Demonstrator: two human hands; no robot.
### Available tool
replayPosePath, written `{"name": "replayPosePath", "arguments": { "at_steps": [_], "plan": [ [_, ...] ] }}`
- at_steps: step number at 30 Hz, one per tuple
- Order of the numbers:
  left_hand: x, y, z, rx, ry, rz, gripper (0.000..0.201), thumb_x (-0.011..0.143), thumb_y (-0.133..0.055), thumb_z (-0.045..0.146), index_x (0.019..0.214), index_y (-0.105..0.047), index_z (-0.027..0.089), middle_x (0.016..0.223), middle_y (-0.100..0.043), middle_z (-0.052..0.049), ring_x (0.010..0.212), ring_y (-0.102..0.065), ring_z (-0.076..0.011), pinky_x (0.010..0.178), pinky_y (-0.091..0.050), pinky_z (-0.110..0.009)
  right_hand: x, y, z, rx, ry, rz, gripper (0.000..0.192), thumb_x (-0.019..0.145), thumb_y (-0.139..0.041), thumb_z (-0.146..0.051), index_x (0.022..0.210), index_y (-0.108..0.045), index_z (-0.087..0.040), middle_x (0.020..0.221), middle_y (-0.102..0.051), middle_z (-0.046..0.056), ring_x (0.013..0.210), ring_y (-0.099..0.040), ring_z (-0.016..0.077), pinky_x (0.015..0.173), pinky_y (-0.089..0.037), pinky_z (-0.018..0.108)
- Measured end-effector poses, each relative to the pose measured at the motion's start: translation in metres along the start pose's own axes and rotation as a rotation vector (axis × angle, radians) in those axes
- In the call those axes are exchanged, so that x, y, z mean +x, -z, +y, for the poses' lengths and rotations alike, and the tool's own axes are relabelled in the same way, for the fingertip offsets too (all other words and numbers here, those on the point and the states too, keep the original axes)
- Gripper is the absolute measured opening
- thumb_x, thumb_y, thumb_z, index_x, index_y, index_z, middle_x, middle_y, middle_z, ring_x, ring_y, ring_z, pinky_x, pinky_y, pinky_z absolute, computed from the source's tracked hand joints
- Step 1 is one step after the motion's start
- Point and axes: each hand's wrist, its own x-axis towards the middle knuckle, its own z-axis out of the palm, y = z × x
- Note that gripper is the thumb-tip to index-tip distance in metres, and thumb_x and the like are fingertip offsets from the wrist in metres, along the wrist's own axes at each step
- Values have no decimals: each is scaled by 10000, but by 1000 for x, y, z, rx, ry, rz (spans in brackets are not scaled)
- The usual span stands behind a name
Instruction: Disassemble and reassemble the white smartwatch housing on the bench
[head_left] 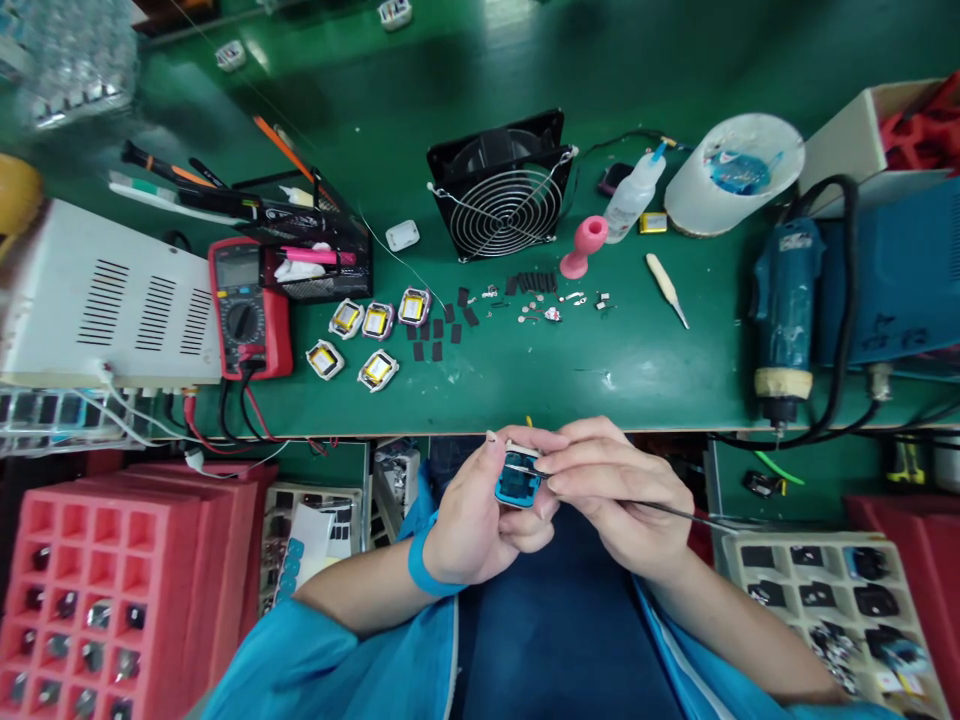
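I'm sitting at the green bench (525,380), which is carrying one white power box (97,300) at far left, one blue machine (900,270) at far right, one black fan (501,187), one red multimeter (247,305), one white tape roll (731,175), one black mesh tray (315,250), one squeeze bottle (634,195), one pink stand (585,245) and five small watch cases (375,335) with yellow insides lying in a loose cluster, with about seven black pads (442,325) just beside them. One red compartment tray (105,590) is sitting low on my left, one beige parts tray (832,600) low on my right. My left hand (480,510) is gripping one small blue module (517,480), fingers curled round it, holding it just below the bench edge over my lap. My right hand (611,500) is pinching one thin pair of tweezers (675,512), tips touching the module's top. One blue wristband (427,565) is sitting on my left wrist.
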Motion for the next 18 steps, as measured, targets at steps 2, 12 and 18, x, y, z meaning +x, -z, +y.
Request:
{"name": "replayPosePath", "arguments": {
  "at_steps": [2,12,18],
  "plan": [
    [-1,0,1,-13,17,-5,417,1033,-493,589,1119,-729,257,674,-547,16,408,-150,-12,392,-204,-113,1,1,2,-1,24,-17,332,959,-670,-102,1233,-754,-269,1040,-817,46,918,-779,210,890,-619,425],
    [3,3,5,-1,-4,36,418,1028,-511,585,1110,-725,235,711,-554,29,383,-229,7,381,-284,-98,0,9,-1,54,1,-113,300,972,-666,-151,1236,-757,-259,1050,-809,70,1073,-733,257,899,-615,459],
    [8,17,12,108,-102,77,361,1039,-543,454,1252,-688,201,936,-687,-45,536,-615,-110,440,-540,-207,0,10,-3,147,-83,-61,263,966,-682,-164,1179,-783,-283,998,-819,52,979,-741,243,853,-611,452]
  ]
}}
